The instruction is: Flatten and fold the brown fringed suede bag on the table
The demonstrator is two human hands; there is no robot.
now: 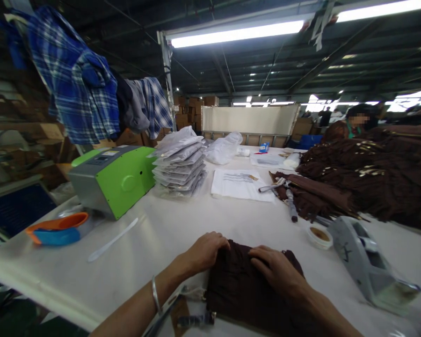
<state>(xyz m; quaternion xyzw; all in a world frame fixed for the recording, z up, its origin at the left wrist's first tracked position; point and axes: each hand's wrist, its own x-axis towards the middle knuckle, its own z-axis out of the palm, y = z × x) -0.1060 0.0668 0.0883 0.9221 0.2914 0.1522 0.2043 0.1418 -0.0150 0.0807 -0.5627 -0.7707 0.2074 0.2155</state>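
My left hand [205,252] and right hand [275,267] press flat-fingered on brown cloth [242,290] at the white bench's [182,224] near edge; tape dispenser [366,264] right, green machine [114,180] left.

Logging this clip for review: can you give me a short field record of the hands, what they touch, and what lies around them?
left hand: left hand pressed flat on the folded dark brown fabric garment
right hand: right hand flat on the same garment
surface: white table
right of hands: grey tape dispenser
left of hands: green and grey machine, white plastic strip
behind: stack of clear-bagged garments, pile of brown fabric
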